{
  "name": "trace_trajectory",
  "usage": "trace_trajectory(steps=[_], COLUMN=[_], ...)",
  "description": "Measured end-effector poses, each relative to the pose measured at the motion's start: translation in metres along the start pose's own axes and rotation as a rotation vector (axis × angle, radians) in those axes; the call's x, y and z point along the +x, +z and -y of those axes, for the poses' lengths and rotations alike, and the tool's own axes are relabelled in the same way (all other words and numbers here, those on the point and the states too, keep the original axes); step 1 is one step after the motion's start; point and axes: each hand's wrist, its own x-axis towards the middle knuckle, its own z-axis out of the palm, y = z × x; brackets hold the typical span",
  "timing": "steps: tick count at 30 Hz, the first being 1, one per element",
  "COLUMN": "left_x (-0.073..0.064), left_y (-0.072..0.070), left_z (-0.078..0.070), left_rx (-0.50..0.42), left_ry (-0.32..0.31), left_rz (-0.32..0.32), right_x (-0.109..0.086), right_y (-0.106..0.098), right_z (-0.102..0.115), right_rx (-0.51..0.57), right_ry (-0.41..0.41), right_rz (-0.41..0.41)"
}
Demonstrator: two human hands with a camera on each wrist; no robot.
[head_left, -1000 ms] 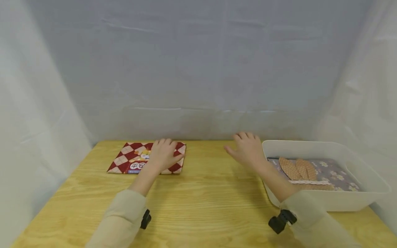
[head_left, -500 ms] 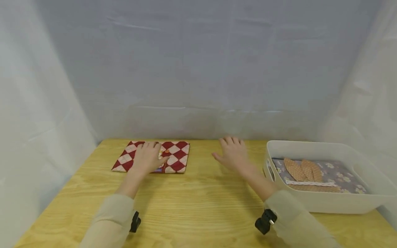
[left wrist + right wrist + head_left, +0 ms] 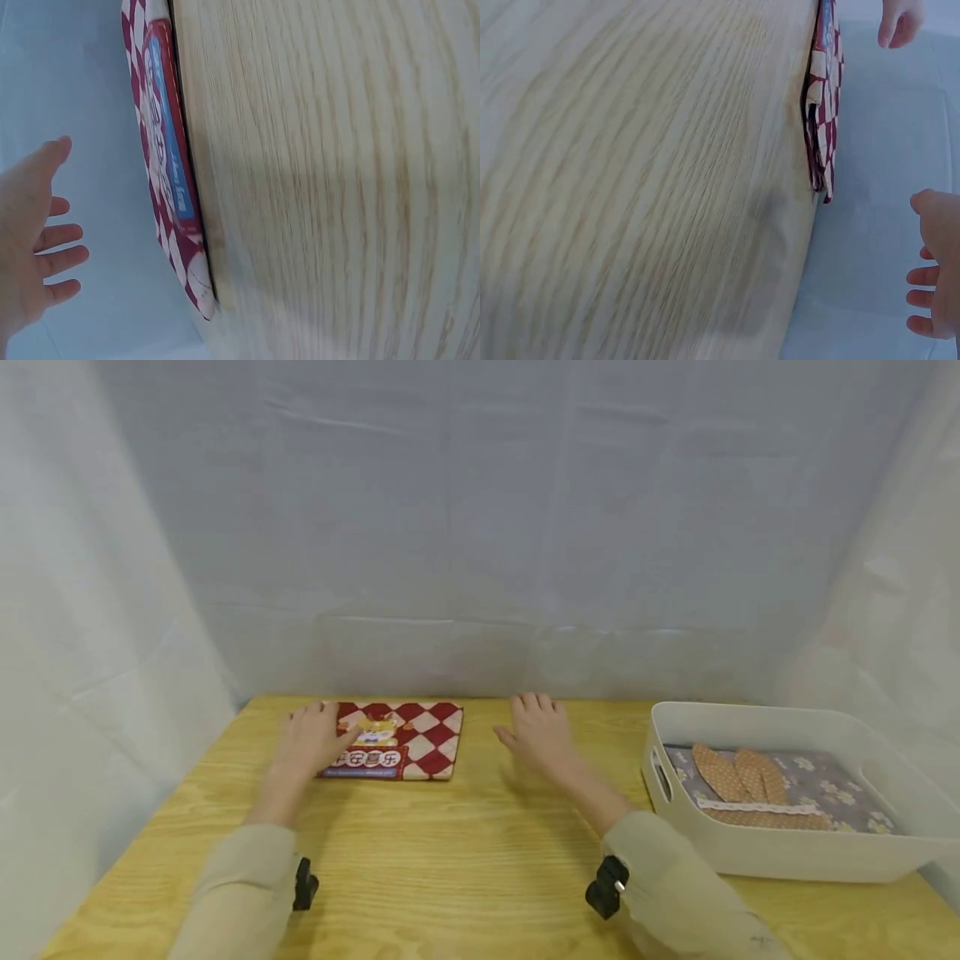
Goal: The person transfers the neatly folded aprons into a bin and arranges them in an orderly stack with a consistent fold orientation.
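A flat, folded cloth (image 3: 431,739) in red and cream diamonds lies at the back left of the wooden table, with a cartoon figure and lettering on it. Above its left end hovers my left hand (image 3: 306,739), fingers relaxed; the left wrist view shows a gap between that hand (image 3: 30,240) and the cloth (image 3: 161,142). To the right of the cloth, my right hand (image 3: 538,735) hangs over the table, holding nothing. Its loosely bent fingers show in the right wrist view, well apart from the cloth (image 3: 825,112).
A white plastic bin (image 3: 795,852) with handle slots stands at the right of the table (image 3: 420,877). Inside lies a folded grey floral cloth (image 3: 806,768) with brown dotted petal shapes (image 3: 738,772). White sheeting (image 3: 480,527) closes off the back and both sides.
Both hands have moved left, the left one from the cloth's right part to its left end, the right one away from the bin. The view has shifted slightly; cloth and bin stay put.
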Motion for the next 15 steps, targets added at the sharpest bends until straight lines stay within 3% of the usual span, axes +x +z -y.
trace_trajectory(steps=[5, 9, 15], left_x=[-0.001, -0.003, -0.003], left_y=[0.003, 0.007, 0.012], left_z=[0.019, 0.032, 0.049], left_rx=[-0.025, -0.08, -0.173], left_ry=[-0.063, -0.125, -0.242], left_rz=[0.007, 0.016, 0.158], right_x=[0.014, 0.026, 0.039], right_y=[0.003, 0.01, 0.025], right_z=[0.012, 0.022, 0.039], right_rx=[0.098, 0.238, 0.543], right_ry=[0.048, 0.09, 0.186], right_rz=[0.085, 0.111, 0.165])
